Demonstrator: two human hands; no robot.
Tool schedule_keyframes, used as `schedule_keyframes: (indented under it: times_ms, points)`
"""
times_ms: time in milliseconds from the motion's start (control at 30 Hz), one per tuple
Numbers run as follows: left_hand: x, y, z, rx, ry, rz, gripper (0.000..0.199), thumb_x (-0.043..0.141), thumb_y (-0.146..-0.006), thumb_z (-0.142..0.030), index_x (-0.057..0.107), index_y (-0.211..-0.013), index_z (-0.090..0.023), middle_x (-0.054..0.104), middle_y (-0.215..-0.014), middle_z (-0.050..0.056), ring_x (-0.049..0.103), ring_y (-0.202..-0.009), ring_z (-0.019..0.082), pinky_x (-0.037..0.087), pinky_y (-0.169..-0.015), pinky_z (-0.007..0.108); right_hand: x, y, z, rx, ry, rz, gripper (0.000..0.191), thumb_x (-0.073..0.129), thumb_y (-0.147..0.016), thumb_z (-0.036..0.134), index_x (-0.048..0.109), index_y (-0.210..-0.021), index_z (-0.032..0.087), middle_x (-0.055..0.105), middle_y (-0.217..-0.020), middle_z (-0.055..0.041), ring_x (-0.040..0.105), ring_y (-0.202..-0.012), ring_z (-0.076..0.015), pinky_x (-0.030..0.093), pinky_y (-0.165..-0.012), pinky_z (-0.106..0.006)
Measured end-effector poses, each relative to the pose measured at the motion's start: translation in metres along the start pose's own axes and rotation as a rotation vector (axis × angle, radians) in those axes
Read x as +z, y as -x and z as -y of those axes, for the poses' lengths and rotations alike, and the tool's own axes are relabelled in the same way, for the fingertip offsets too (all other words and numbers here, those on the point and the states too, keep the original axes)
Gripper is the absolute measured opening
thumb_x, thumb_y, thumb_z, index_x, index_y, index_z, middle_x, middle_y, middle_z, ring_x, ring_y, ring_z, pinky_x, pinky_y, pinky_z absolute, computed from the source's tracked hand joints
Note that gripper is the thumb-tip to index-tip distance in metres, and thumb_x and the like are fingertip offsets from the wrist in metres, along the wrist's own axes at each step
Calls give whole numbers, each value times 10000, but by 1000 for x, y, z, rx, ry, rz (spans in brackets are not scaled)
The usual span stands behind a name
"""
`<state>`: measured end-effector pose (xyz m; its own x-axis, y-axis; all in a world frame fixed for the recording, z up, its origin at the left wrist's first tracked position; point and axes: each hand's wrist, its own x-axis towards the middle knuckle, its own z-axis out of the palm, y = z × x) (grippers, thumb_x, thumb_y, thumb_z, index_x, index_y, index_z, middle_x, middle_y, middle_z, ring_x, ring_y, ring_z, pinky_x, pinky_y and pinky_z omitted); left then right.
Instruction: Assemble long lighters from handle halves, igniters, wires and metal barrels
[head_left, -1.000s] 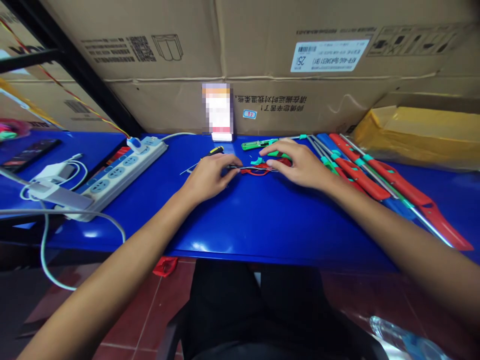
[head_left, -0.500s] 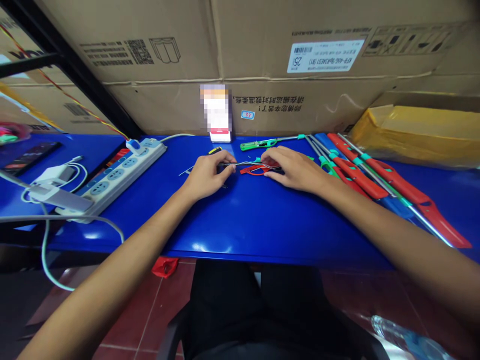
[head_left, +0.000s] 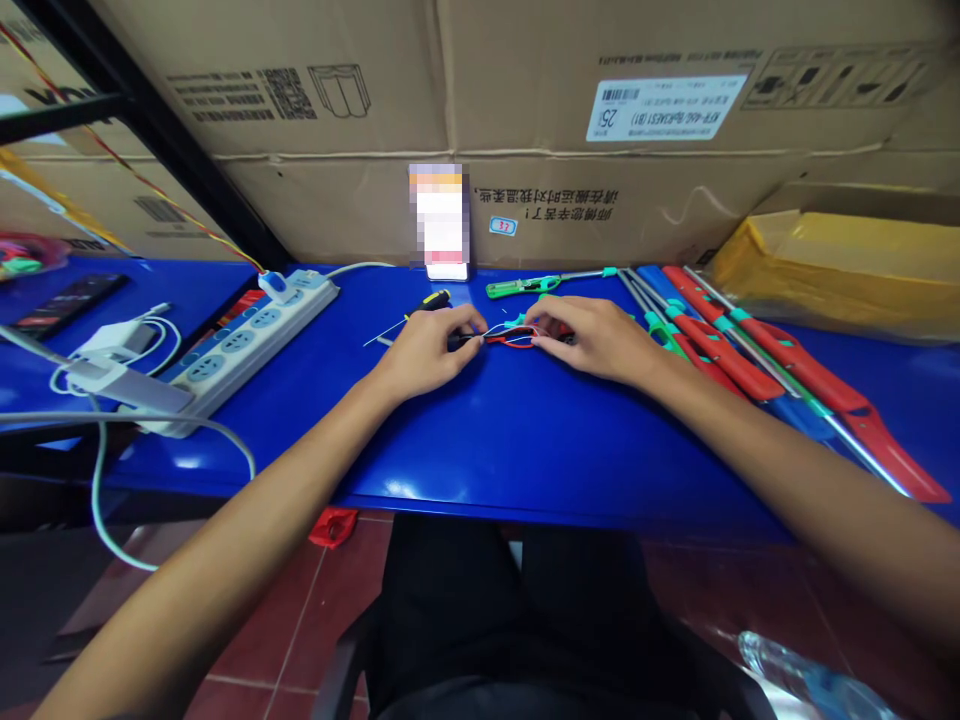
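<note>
Over the blue table (head_left: 465, 450), my left hand (head_left: 435, 348) pinches a small dark piece with thin wires (head_left: 504, 329) running from it. Those wires reach to my right hand (head_left: 574, 335), whose fingers are closed round their other end. A red plastic part (head_left: 517, 343) shows between and beneath the fingers, partly hidden by them. Beside my left hand lies a yellow-and-black screwdriver (head_left: 431, 302). Behind my right hand is a green lighter (head_left: 523, 287) with a metal rod.
Several red, green and blue long lighters (head_left: 757, 340) lie at the right, near a taped yellow box (head_left: 825, 265). A lit phone (head_left: 442, 225) leans on the cardboard (head_left: 337, 210). At left are a power strip (head_left: 247, 345), a charger (head_left: 112, 340) and a remote (head_left: 71, 300).
My left hand has shifted slightly right, bringing the hands closer together. The wires now bow between them, and more of the screwdriver shows. The whole view has moved slightly.
</note>
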<state>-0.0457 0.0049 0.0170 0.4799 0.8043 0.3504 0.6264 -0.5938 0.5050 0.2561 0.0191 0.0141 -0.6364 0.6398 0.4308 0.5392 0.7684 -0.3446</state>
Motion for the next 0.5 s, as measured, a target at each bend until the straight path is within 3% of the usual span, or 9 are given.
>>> schedule_keyframes:
  times_ms: [167,333,500]
  points:
    - [-2,0,-2,-6,61,-8,166,648,-967,-322,749,-1050,-220,867,-1008,49,804,-922,222,583,-860,368,1,1,-3,-6,-30,-14,181,683,-1084,333,784,-1222,275,807,-1000,-44,749,-875,-245,566,-824,-391]
    - [-3,0,-3,-44,145,48,139,614,-953,-255,684,-1071,-232,878,-910,29,809,-832,210,597,-830,367,2,0,-5,-10,-83,-30,151,715,-1079,361,824,-1132,271,844,-1034,-58,768,-905,-254,587,-866,-402]
    - [-8,0,-5,-8,88,67,245,601,-971,-270,756,-1157,-230,873,-924,21,776,-755,193,561,-741,339,2,-1,-6,12,-129,-48,145,727,-1083,365,825,-1110,261,856,-1039,-54,779,-901,-241,596,-863,-391]
